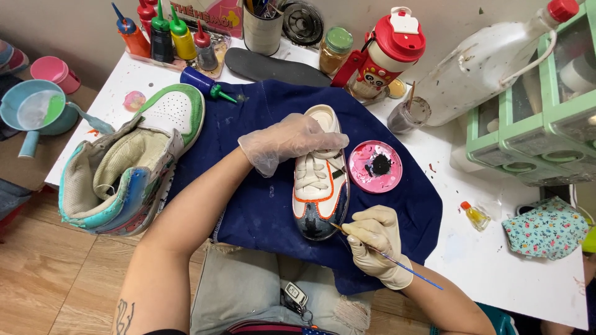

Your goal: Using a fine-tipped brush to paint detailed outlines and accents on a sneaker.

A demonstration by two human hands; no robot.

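A small white sneaker [320,180] lies at the centre of the frame on a dark blue cloth [261,205], its toe pointing toward the person. It has white laces, orange trim along the sides and a dark, painted toe cap. The left hand [288,139], in a clear thin glove, rests over the heel end, its grip closed around the shoe's opening. The right hand [375,242], in a cream glove, pinches a thin blue-handled paintbrush [397,263] in a narrow grip, the bristle tip touching the toe cap.

Just right of the sneaker sits a round pink lid [375,165] with a blot of black paint. At middle left lies a larger high-top shoe [130,164], green, white and pastel, on its side. Along the top edge stand squeeze bottles of paint [162,34], a cup of tools [262,28], a black insole [273,67], a jar with a green lid [336,49] and a red-topped flask [388,49]. A large cloudy plastic bottle [478,68] lies at upper right beside mint green drawers [534,124]. A floral cloth [546,229] lies at the right edge.

The white desk [496,260] is speckled with paint. Wooden flooring [49,273] shows at lower left.
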